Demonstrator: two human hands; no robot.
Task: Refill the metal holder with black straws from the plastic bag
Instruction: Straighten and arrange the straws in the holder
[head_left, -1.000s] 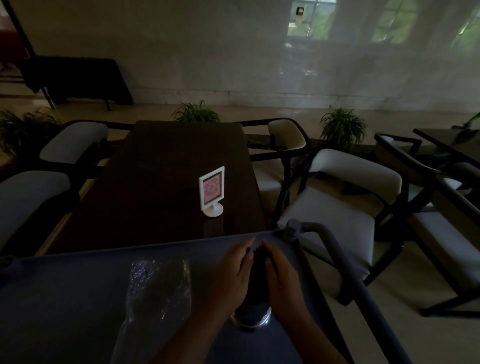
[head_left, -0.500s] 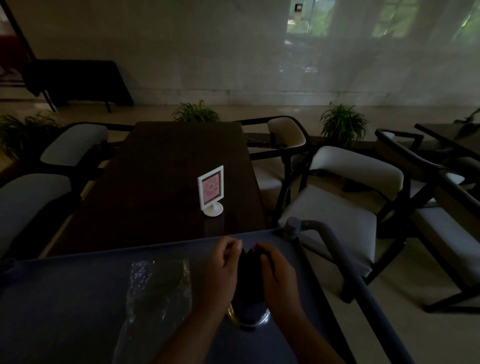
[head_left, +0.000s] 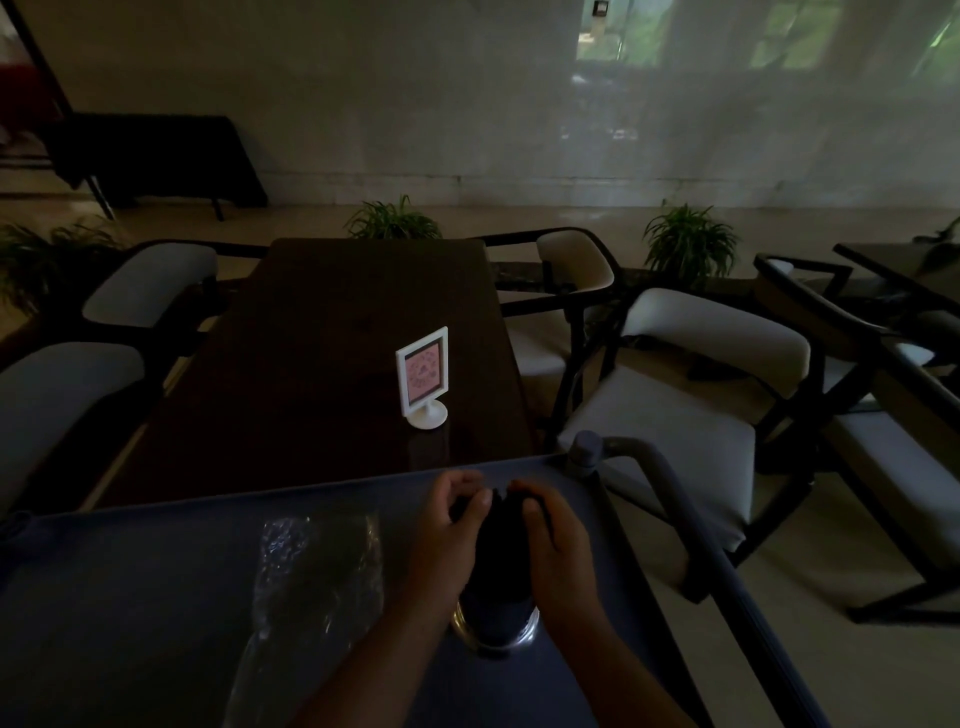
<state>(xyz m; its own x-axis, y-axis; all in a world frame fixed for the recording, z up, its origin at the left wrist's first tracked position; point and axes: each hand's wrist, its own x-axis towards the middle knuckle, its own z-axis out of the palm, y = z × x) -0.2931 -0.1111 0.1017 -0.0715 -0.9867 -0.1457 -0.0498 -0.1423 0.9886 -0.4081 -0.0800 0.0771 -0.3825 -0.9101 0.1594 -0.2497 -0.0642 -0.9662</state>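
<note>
The metal holder (head_left: 493, 626) stands on a grey cart top (head_left: 130, 597), its shiny rim showing near the bottom. A dark bundle of black straws (head_left: 501, 545) sticks up out of it. My left hand (head_left: 447, 535) and my right hand (head_left: 558, 540) clasp the bundle from either side, fingers curled over its top end. The clear plastic bag (head_left: 317, 577) lies flat on the cart to the left of the holder, crinkled, with dark contents dimly seen inside. The scene is very dark.
A grey cart handle (head_left: 670, 499) curves along the right edge. Beyond the cart is a dark wooden table (head_left: 332, 364) with a white sign stand (head_left: 423, 376). Cushioned chairs (head_left: 691, 410) flank the table, and potted plants (head_left: 688, 244) line the far wall.
My left fingers, stretched along the straws earlier, have curled shut over the bundle's top. Both hands have closed in a little on the straws. The holder and bag stay put.
</note>
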